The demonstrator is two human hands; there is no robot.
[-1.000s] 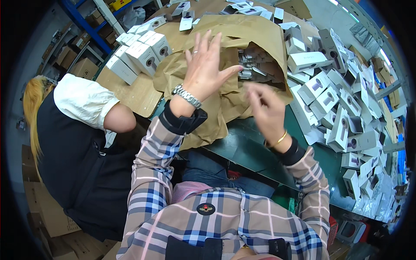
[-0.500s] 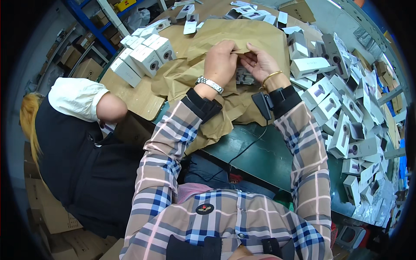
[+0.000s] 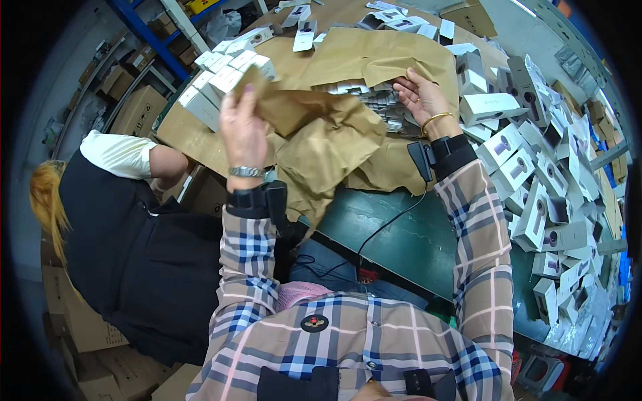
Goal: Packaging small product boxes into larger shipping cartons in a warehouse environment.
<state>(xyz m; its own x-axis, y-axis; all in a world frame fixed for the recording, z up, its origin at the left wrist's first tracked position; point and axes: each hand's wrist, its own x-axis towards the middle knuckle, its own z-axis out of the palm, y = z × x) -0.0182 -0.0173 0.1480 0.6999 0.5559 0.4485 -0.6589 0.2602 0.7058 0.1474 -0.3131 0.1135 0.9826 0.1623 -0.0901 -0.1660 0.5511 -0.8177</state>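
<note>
Torn brown wrapping paper (image 3: 328, 144) lies crumpled over the near side of the table. My left hand (image 3: 242, 134) is closed on a raised flap of it, left of the bundle. Under the opened paper shows a packed stack of thin white pieces (image 3: 381, 100); their kind I cannot make out. By the stack's right end is my right hand (image 3: 424, 100), thumb and fingers apart and loosely bent, against the far sheet of paper. Nothing shows in its grasp. A wristwatch is on my left wrist and a bangle on my right.
Small white boxes (image 3: 224, 80) stand grouped at the left. Many more boxes (image 3: 535, 174) lie heaped along the right. A co-worker (image 3: 144, 234) bends at my left, beside cartons. A black cable (image 3: 388, 224) runs from my right wrist over the green table surface (image 3: 408, 234).
My left hand has moved left, pulling the paper flap aside and uncovering more of the white stack. My right hand has shifted slightly right. The co-worker's arm has moved.
</note>
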